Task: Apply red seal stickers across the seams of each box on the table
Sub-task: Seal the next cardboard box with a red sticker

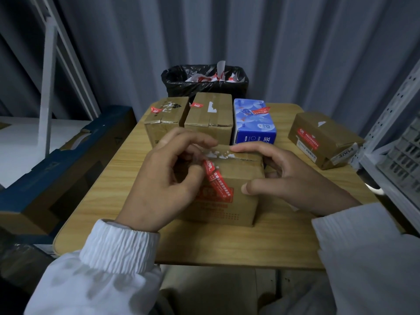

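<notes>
Pretty much a brown box with a red white-lettered sticker, blue-and-white box at 1 o'clock, black bin bag at 12, pale wood-grain table, white sleeves.

Both hands out in front, close together.
The left hand pinches a red sticker with curled fingers; the right hand grips the box, thumb in front, fingers over the top.
</notes>
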